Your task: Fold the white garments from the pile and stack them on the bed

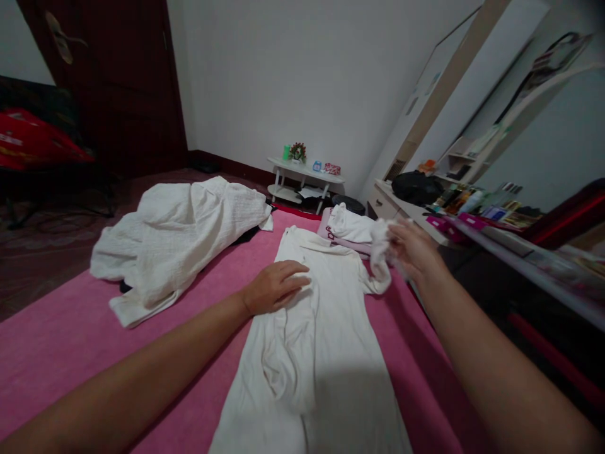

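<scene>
A white long-sleeved top (340, 315) lies spread on the pink bed cover (208, 353), its length running towards me. My left hand (276, 287) rests on its upper left part, fingers stretched out over the cloth, where one sleeve lies folded in along the front. On the other side, my right hand (413, 249) grips the end of the second sleeve (379, 258) and holds it raised off the bed. That hand is slightly blurred. Just beyond the collar is a folded pile of white and pink clothes (350, 227).
A crumpled white garment (184, 227) lies at the bed's left edge, with something dark under it. Behind the bed stands a small white table (307, 169) with a plant. A dresser (401, 211) crowded with bottles is on the right. The dark door (108, 82) is at left.
</scene>
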`<state>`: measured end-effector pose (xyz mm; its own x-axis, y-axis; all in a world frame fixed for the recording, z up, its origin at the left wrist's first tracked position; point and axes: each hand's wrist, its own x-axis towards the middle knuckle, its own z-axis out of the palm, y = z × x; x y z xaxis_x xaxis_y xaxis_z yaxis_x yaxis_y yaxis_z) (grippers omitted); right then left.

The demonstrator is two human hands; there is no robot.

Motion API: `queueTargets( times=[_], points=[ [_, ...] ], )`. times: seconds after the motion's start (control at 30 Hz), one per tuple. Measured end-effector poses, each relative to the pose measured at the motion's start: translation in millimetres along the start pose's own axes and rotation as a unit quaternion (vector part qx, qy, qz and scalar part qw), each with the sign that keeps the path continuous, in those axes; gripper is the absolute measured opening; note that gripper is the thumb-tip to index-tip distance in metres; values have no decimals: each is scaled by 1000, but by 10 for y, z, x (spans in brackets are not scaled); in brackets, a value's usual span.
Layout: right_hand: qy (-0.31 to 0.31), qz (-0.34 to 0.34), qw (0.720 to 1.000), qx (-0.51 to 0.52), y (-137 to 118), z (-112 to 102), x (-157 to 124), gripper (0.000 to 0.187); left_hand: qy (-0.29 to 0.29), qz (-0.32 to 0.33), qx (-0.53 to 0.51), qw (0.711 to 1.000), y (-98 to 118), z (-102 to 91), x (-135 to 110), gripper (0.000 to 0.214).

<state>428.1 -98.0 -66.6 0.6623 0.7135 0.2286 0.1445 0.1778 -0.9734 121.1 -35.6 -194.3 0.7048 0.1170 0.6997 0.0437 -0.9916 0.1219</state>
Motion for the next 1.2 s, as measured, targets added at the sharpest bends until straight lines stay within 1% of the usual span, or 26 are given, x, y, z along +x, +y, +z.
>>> queueTargets(
  times=[0.03,0.07,0.1,0.13,0.17,0.2,0.23,0.27,0.33,0.37,0.4,0.43,0.47,0.53,0.6,0.67,0.7,0.77,0.83,0.93,1.0,1.03,1.1,1.13,1.17,1.2],
  points=[
    [-44,-31,999,-7,-175,152,-157,57,-4,17,7,1000,39,-21,0,32],
    [-137,-109,983,-50,-343,285,-347,60,-11,26,14,999,71,-38,-4,35],
    [-217,-184,954,-97,-492,390,-556,59,-19,30,21,999,95,-53,-9,37],
    [-273,-239,921,-140,-608,458,-768,56,-27,29,27,999,112,-64,-15,38],
    [-304,-274,894,-181,-677,483,-965,52,-32,26,31,999,122,-73,-18,39],
    [-314,-289,877,-221,-689,461,-1134,46,-36,21,34,999,127,-78,-19,40],
    [-314,-278,869,-261,-641,394,-1265,40,-42,14,36,998,127,-80,-16,41],
    [-308,-249,867,-301,-537,286,-1358,36,-46,6,39,998,122,-77,-10,42],
    [-283,-166,862,-386,-217,-13,-1448,35,-56,-20,46,997,94,-54,3,44],
    [-276,-128,848,-434,-35,-182,-1467,36,-61,-39,52,996,70,-32,7,45],
    [-269,-103,826,-485,139,-349,-1486,38,-64,-62,59,994,38,-4,7,48],
    [-257,-75,804,-531,290,-504,-1515,39,-65,-90,67,992,1,29,3,51],
    [-242,-53,789,-562,408,-640,-1560,42,-63,-123,75,988,-42,66,-5,54],
    [-227,-16,776,-588,538,-836,-1700,46,-52,-194,91,975,-133,135,-23,58],
    [-247,28,780,-575,553,-925,-1879,47,-52,-248,98,962,-220,181,-32,57],
    [-277,70,787,-546,518,-932,-2049,44,-64,-276,98,954,-293,187,-18,49],
    [-284,83,792,-534,500,-917,-2120,40,-72,-282,97,952,-324,176,-1,44],
    [-295,93,804,-507,480,-875,-2219,25,-93,-289,98,948,-377,130,48,35],
    [-304,97,827,-462,478,-840,-2263,15,-112,-300,108,941,-422,63,118,31],
    [-294,120,873,-371,475,-815,-2260,17,-110,-326,132,929,-485,-54,266,33],
    [-279,136,893,-326,470,-809,-2248,20,-110,-321,132,931,-527,-135,395,34],
    [-277,141,898,-311,470,-807,-2245,21,-130,-308,112,936,-550,-172,463,32],
    [-280,144,902,-297,481,-800,-2253,23,-207,-275,24,939,-604,-229,583,31],
    [-280,145,901,-298,493,-796,-2263,24,-246,-262,-29,933,-636,-248,627,34],
    [-279,147,899,-304,510,-794,-2275,25,-271,-261,-70,924,-673,-259,654,38],
    [-275,150,896,-314,531,-793,-2289,27,-280,-272,-88,916,-715,-263,663,42]
  ],
)
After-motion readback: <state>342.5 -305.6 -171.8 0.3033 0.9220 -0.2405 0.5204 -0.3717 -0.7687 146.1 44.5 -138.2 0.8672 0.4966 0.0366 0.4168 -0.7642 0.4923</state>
